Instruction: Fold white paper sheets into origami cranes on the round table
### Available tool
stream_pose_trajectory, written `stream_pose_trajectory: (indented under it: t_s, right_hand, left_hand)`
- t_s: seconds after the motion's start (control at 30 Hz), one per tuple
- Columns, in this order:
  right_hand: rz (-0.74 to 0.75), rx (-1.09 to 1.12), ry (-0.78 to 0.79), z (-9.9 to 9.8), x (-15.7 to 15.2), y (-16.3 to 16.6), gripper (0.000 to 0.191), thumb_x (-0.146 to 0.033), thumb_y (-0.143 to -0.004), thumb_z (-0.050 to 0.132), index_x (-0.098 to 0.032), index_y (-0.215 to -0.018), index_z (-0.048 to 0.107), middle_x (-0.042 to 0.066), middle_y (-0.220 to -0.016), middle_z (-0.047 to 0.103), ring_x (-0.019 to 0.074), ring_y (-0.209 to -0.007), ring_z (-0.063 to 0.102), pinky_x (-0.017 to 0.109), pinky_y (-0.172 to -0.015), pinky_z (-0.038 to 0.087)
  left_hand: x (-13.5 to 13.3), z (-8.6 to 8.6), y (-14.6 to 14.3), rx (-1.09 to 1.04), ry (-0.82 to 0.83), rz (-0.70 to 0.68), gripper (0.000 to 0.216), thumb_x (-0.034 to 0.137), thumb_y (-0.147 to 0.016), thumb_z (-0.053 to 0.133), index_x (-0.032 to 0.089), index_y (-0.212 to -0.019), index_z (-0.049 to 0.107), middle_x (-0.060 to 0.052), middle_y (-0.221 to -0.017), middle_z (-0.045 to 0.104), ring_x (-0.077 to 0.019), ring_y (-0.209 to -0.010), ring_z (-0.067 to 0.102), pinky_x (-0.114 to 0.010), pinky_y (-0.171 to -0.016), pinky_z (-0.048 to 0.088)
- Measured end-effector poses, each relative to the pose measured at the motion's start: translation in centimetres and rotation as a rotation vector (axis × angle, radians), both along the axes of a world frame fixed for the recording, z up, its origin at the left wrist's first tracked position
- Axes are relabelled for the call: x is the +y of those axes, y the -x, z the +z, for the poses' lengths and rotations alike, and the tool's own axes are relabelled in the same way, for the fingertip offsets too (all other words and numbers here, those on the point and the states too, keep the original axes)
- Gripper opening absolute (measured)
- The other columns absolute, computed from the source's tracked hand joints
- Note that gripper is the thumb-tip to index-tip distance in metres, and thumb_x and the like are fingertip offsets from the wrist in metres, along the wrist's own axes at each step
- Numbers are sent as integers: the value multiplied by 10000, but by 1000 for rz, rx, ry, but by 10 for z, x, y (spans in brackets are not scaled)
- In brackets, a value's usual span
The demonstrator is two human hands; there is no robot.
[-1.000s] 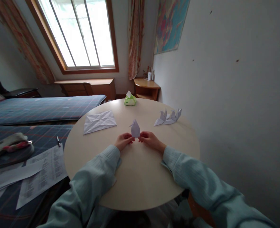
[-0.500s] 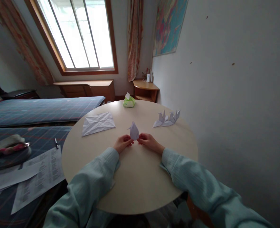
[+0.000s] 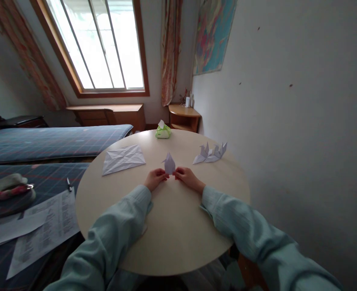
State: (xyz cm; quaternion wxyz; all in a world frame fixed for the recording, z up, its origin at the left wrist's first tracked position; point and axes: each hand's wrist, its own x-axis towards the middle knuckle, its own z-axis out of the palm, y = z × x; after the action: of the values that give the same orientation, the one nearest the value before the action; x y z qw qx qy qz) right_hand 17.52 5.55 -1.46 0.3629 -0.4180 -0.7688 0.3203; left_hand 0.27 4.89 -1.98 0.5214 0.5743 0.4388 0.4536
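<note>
A white folded paper bird (image 3: 169, 164) is upright between my hands near the middle of the round table (image 3: 178, 234). My left hand (image 3: 156, 178) pinches its lower left side. On the lower right side, my right hand (image 3: 188, 178) grips it with thumb and fingers. The bird's small pointed head juts to the left near its top. Farther right stand more folded paper birds (image 3: 210, 154), side by side. A creased white sheet of paper (image 3: 124, 159) lies flat on the left part of the table.
A green tissue pack (image 3: 163, 131) sits at the table's far edge. To the left, a bed (image 3: 57, 139) with a plaid cover stands close by, with printed sheets (image 3: 49, 226), a pen (image 3: 69, 184) and a bag-like item (image 3: 9, 194). The wall (image 3: 302, 153) borders the right side.
Both hands have moved slightly away from me with the paper bird, still pinching its lower sides. The whole view has shifted a little. The other paper things lie as before.
</note>
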Motion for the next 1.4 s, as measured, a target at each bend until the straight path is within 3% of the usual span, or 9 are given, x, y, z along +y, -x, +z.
stream_pose_trajectory:
  t_s: [0.2,0.37,0.57,0.8,0.9,1.07,1.13,1.3,1.4]
  right_hand:
    - [-31,-58,-67,0,20,3,272,-351,-748,487,-139,-601,573,0,-561,579,97,-539,480,203,-537,337]
    - [-56,-71,-112,-5,22,1,309,-400,-734,496,-136,-608,594,1,-577,572,102,-556,460,207,-530,320]
    - [8,-56,-41,-9,27,-2,321,-425,-710,514,-126,-649,613,-5,-582,565,105,-561,465,208,-529,325]
    - [-151,287,-41,-9,29,-6,355,-462,-750,442,-143,-798,588,34,-742,597,122,-679,533,231,-618,403]
    - [-231,325,-75,-8,27,-6,325,-452,-685,538,-154,-805,583,45,-775,607,135,-716,546,243,-633,419]
    - [-162,218,-80,-6,24,-4,290,-432,-659,573,-151,-723,603,41,-710,615,133,-651,538,254,-612,414]
    - [-159,169,-97,-5,23,-4,278,-425,-679,554,-151,-694,602,35,-681,607,133,-635,529,259,-613,407]
    - [-190,121,-164,-3,22,-6,223,-369,-713,532,-154,-683,584,32,-681,583,128,-629,509,257,-611,396]
    - [-178,107,-178,-1,21,-5,197,-343,-725,523,-157,-692,577,28,-686,575,126,-635,508,254,-614,396]
  left_hand:
    - [21,-2,4,101,-98,49,273,370,-517,674,133,-601,565,-11,-593,632,-111,-558,556,-232,-574,422]
    - [21,-2,6,276,-154,51,196,325,-565,636,137,-612,606,-18,-605,644,-124,-573,565,-220,-559,406]
    - [18,1,6,274,-142,29,205,338,-579,622,137,-605,597,-19,-599,643,-122,-561,561,-221,-563,412]
    - [18,0,5,304,-176,167,182,333,-591,612,152,-606,594,-7,-590,624,-116,-548,541,-213,-532,402]
    - [20,-5,4,289,-197,136,174,315,-572,626,147,-599,590,-17,-671,631,-104,-548,529,-211,-531,403]
    - [23,-10,4,369,-288,96,136,275,-566,638,146,-560,595,-42,-812,623,-99,-613,520,-218,-591,409]
    - [23,-8,5,419,-312,96,150,269,-551,660,154,-637,617,-41,-800,612,-114,-662,521,-224,-614,404]
    - [18,4,11,240,-336,115,573,341,-545,685,182,-1067,513,-76,-983,560,-147,-852,515,-233,-679,408]
    - [17,8,10,204,-365,156,522,371,-585,656,177,-1053,531,-75,-962,569,-139,-824,519,-223,-652,402]
